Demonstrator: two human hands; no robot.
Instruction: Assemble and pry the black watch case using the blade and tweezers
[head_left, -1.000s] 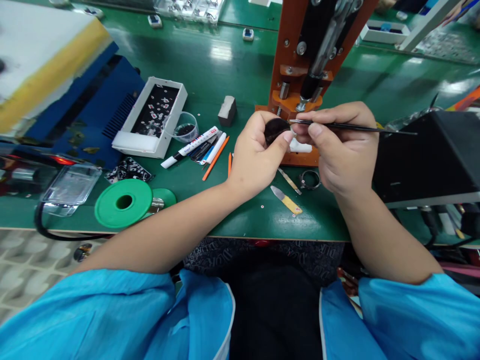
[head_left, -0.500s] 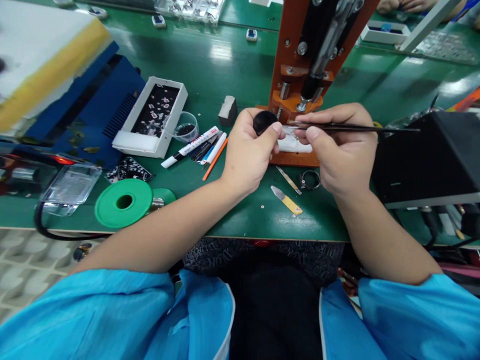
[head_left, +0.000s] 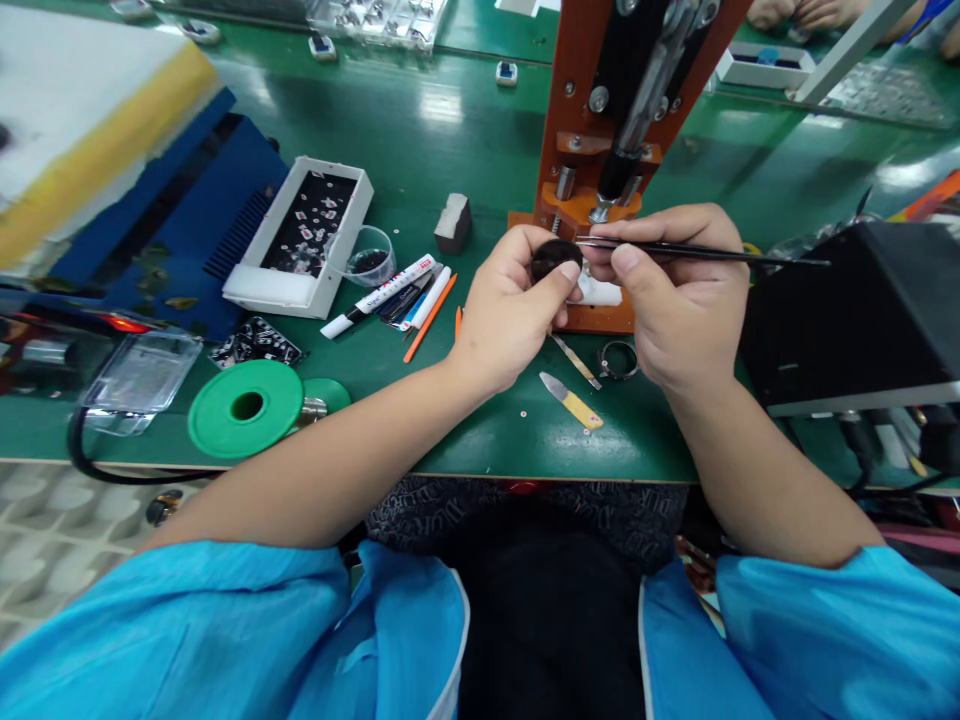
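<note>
Head view: one dark disc is pinched in the left hand, near the orange press. One slim tool, gripped by the right hand, points left towards it. Two blades and one ring lie nearer; open bench borders the near edge. Both forearms angle inward.

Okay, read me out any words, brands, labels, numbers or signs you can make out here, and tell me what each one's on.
"Sipa", as best I can read it: white marker
"DUR", part of a repeated print: dark patterned cloth
Too blurred: the red lettering on that marker and the small script on the black pen
No numbers I can read.
</note>
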